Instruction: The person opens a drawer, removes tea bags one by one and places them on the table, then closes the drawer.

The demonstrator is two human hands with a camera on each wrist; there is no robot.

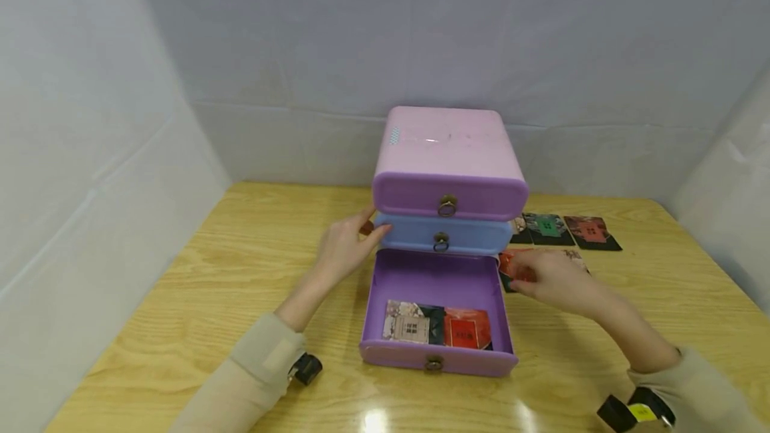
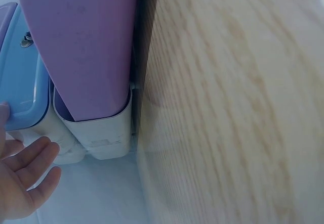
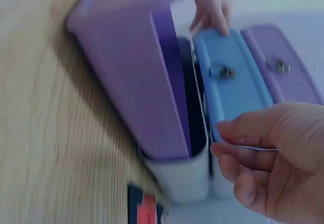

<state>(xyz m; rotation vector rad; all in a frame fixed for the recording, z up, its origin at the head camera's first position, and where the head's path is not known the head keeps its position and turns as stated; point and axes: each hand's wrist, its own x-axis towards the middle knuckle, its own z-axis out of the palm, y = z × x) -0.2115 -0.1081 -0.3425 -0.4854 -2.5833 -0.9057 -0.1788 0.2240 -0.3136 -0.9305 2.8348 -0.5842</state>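
A pink three-drawer cabinet (image 1: pixel 451 142) stands on the table, its purple bottom drawer (image 1: pixel 433 272) pulled out. Inside that drawer lie a beige-and-dark printed packet (image 1: pixel 412 328) and a red one (image 1: pixel 463 333). My left hand (image 1: pixel 344 246) is at the cabinet's left side, its thumb touching the edge of the closed blue middle drawer (image 1: pixel 409 235); the other fingers are loosely bent. To the right of the cabinet, my right hand (image 1: pixel 556 279) hovers with loosely curled fingers; in the right wrist view nothing shows between its thumb and fingers. A red packet (image 1: pixel 508 260) lies partly hidden beside it.
Behind the right hand, a green packet (image 1: pixel 547 228), a dark red packet (image 1: pixel 592 231) and others lie on the wooden table (image 1: pixel 259 232). The top purple drawer (image 1: pixel 415 195) is closed. White cloth (image 1: pixel 319 52) hangs behind and at both sides.
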